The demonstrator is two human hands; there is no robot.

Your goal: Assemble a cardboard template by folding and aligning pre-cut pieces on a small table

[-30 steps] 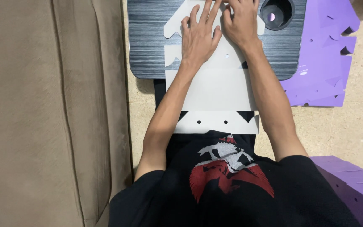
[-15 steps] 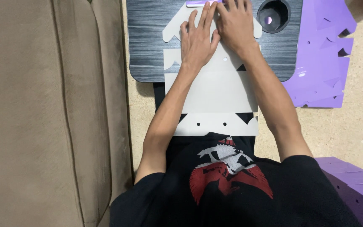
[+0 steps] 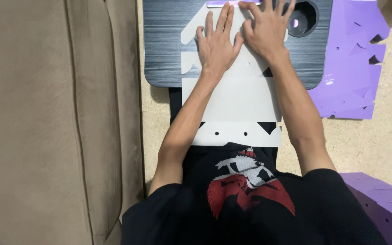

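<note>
White die-cut card sheet (image 3: 230,97), creased and notched, lies flat under both open hands (image 3: 241,41).

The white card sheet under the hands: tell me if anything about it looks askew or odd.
The white card sheet is too long for the dark tray table: its near end hangs off the edge over the person's lap. The left hand and right hand press its far part flat. No tear or spill shows.

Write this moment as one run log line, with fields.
left hand: flat on white card sheet | right hand: flat on same sheet | sheet: on dark lap desk | purple sheets: on floor
</note>
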